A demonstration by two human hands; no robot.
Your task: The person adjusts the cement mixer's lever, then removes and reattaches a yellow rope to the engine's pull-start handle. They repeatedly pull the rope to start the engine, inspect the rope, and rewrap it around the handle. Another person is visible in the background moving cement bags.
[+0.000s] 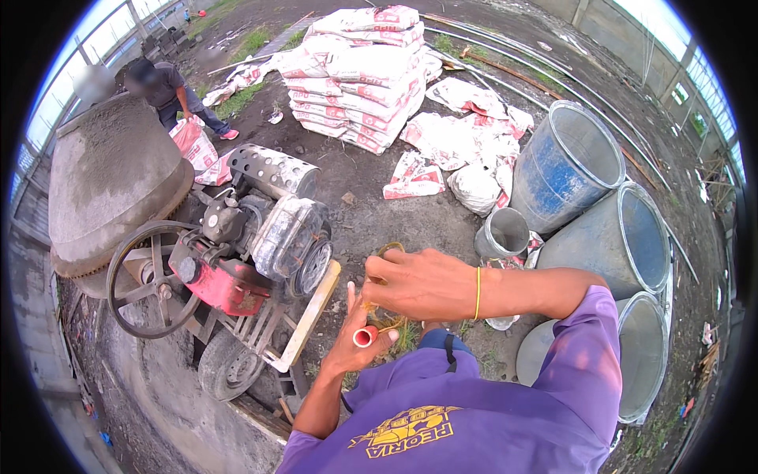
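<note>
Closed around a red tube with the left hand, in the head view; curled over yellow loops of cord or hose with the right hand, fingertips mostly hidden, so cannot tell how tightly. Both held close together, just right of the mixer. Beyond the mixer and rightward, a stack of white bags. Well right of the mixer, large barrels. Behind the mixer, a stooping co-worker.
</note>
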